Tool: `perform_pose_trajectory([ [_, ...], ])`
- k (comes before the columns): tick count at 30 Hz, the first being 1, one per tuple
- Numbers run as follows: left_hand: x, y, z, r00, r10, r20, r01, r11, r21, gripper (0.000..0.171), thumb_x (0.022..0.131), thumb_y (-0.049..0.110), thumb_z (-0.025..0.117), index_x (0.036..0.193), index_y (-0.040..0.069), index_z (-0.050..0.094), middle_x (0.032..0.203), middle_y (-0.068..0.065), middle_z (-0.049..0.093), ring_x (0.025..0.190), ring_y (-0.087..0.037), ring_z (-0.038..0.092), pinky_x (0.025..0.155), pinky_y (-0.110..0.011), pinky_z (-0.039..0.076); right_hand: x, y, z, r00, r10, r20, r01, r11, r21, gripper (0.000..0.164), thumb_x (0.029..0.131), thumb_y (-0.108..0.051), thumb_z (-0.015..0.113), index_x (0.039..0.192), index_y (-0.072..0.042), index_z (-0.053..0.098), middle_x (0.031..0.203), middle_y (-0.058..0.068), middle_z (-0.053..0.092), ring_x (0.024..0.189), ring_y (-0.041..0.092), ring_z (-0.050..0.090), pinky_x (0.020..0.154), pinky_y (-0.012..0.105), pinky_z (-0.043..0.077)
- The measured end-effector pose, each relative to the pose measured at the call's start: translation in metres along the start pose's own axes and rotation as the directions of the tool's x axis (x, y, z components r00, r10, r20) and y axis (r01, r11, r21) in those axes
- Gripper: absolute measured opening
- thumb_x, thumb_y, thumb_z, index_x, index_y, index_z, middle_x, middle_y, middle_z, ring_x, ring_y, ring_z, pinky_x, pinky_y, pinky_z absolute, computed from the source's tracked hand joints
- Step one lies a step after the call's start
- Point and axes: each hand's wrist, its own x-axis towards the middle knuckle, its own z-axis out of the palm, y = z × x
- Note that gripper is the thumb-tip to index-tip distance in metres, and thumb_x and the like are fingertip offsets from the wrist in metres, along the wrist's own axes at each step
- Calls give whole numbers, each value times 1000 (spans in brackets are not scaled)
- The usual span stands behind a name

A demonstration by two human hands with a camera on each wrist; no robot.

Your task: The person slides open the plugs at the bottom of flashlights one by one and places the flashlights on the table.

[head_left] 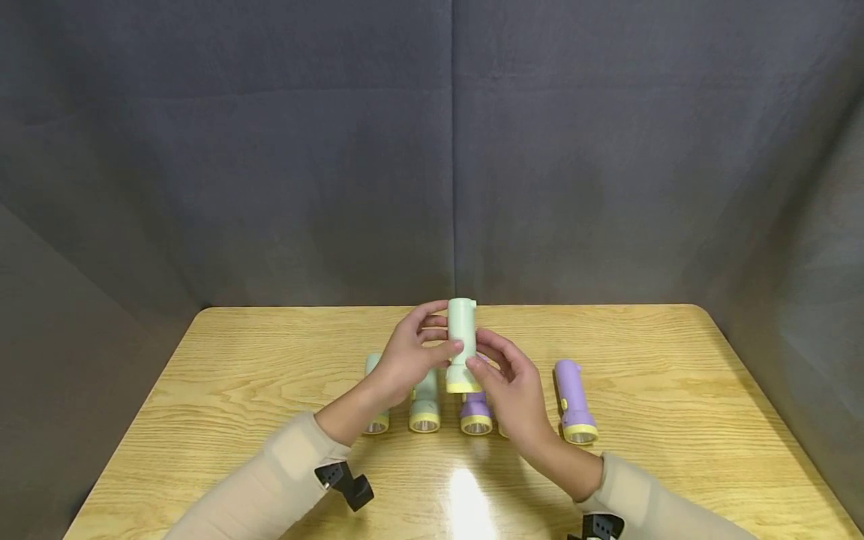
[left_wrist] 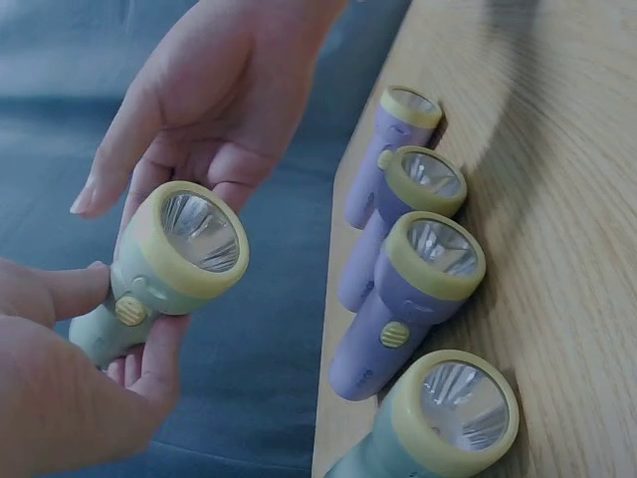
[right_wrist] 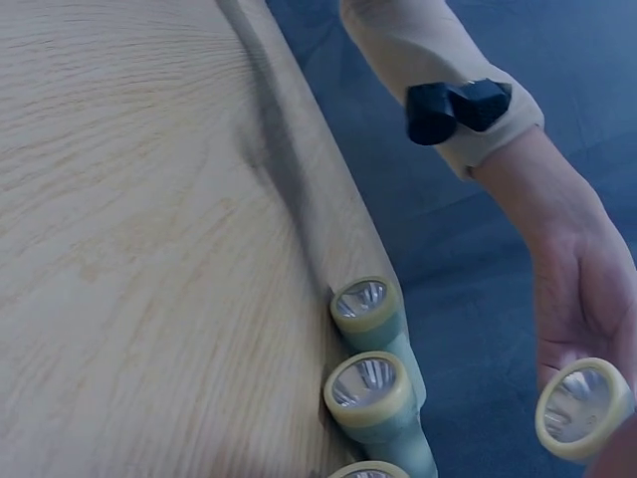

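My left hand (head_left: 405,360) grips a pale green flashlight (head_left: 462,322) by its body, thumb on the near side and fingers behind. The flashlight is raised above the table, its yellow-rimmed lens facing back toward me and a ribbed yellow switch showing in the left wrist view. Close against its right side is my right hand (head_left: 520,390). Its fingers lie loosely behind the lens end, while the thumb (left_wrist: 95,184) stands apart from the flashlight. In the right wrist view, the held flashlight's lens (right_wrist: 577,406) shows at the lower right, beside the left hand.
A row of flashlights lies on the wooden table (head_left: 236,397), lenses toward me. Two green ones (head_left: 424,420) are left; a purple one (head_left: 476,420) is central, another mostly hidden by my right hand, and one purple flashlight (head_left: 572,394) is farther right. Dark cloth (head_left: 304,187) hangs behind.
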Motion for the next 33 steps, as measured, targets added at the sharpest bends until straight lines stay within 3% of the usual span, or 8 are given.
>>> perform_pose_trajectory([
  [5,-3,-3,2,997,77,-21,-76,996,46,64,93,1,73,150,8,44,131,-15,54,118,-28,59,85,-39,59,5,-2,-3,999,46,-21,-47,998,-31,42,100,-2,63,140,5,54,135,18,60,122,17,59,100,22,50],
  [12,-6,-10,4,984,172,-36,-165,977,138,65,90,-2,75,148,9,48,132,-13,53,119,-28,58,89,-36,56,11,-4,-5,994,104,-39,-106,993,-53,42,101,-4,63,142,2,55,128,20,60,115,18,59,98,23,51],
  [20,-8,-16,6,974,226,-22,-222,969,104,66,88,-8,74,146,8,48,132,-13,52,118,-30,56,87,-34,58,15,-8,-5,988,136,-68,-143,983,-112,44,98,-9,69,140,-2,59,121,17,61,110,18,58,107,37,37],
  [29,-12,-19,9,959,283,3,-281,952,118,68,87,-11,73,146,9,47,131,-15,51,118,-34,55,83,-31,60,18,-10,-4,984,153,-94,-166,974,-156,39,94,-7,73,132,-1,65,115,12,64,107,16,59,91,20,50],
  [33,-13,-19,7,959,285,13,-284,950,128,68,87,-12,73,146,9,46,132,-14,51,119,-33,55,84,-31,60,18,-11,-5,988,138,-64,-147,974,-174,37,94,-6,74,129,-1,66,119,13,66,108,19,60,89,21,51],
])
